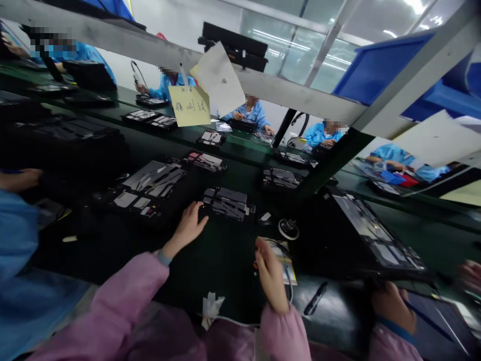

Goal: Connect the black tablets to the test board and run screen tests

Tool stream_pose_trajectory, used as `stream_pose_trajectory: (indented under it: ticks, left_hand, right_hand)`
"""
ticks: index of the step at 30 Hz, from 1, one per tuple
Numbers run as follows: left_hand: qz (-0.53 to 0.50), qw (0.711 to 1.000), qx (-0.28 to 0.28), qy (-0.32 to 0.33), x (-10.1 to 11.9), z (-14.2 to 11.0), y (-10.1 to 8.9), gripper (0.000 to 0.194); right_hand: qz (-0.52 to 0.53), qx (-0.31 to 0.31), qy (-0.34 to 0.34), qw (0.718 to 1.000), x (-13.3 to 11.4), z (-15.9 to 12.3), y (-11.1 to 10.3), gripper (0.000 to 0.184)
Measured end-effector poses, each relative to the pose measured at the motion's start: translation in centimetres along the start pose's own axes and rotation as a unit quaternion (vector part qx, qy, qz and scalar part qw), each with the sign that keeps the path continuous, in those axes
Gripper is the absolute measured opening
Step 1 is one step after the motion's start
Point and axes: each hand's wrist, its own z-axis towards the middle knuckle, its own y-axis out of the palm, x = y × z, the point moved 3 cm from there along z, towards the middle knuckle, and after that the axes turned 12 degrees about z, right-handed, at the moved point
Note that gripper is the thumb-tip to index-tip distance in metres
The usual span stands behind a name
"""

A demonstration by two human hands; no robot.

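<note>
My left hand (188,225) reaches forward over the dark green bench with thumb and fingers apart, holding nothing. Its fingertips come close to the left edge of a flat black device (227,203) with grey panels and strips on it; whether they touch it I cannot tell. My right hand (269,271) is over the bench to the right, fingers stretched out, beside a yellow-edged paper card (289,268). A grey cable (288,281) runs past its wrist. Beyond the card sits a round black disc with a pale rim (288,228).
Stacked black devices (150,188) rise at left; a tall black stack (361,235) stands at right. A black marker-like object (315,299) and crumpled white tape (212,308) lie near the front. A co-worker's hand (394,306) works at right. A shelf beam (270,82) crosses overhead.
</note>
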Motion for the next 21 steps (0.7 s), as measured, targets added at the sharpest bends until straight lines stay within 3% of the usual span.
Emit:
stream_pose_trajectory:
  ticks: [4, 8, 11, 16, 18, 21]
  left_hand:
    - [0.022, 0.999, -0.018, -0.022, -0.7, 3.6, 2.1, 0.045]
    - [0.026, 0.999, -0.034, -0.017, -1.0, 3.3, 1.7, 0.034]
    - [0.028, 0.998, -0.047, -0.02, -0.9, 2.5, 0.3, 0.031]
    - [0.033, 0.997, -0.048, -0.042, -0.3, 0.7, -2.7, 0.032]
    - [0.033, 0.998, -0.041, -0.031, -0.6, -1.2, -3.7, 0.034]
    - [0.019, 0.999, -0.03, -0.007, -2.4, -5.7, -4.7, 0.037]
  right_hand:
    - [-0.118, 0.03, -0.034, 0.992, 1.4, 6.8, 3.8, 0.047]
    - [-0.147, 0.069, 0.017, 0.987, 3.2, 8.2, 4.8, 0.042]
    - [-0.144, 0.064, 0.061, 0.986, 3.4, 8.1, 4.1, 0.033]
    - [-0.147, 0.053, 0.056, 0.986, 1.5, 7.4, 2.7, 0.025]
    - [-0.144, 0.046, 0.028, 0.988, 0.3, 5.4, 2.3, 0.025]
    - [-0.121, 0.031, -0.004, 0.992, -1.0, 0.3, 2.1, 0.025]
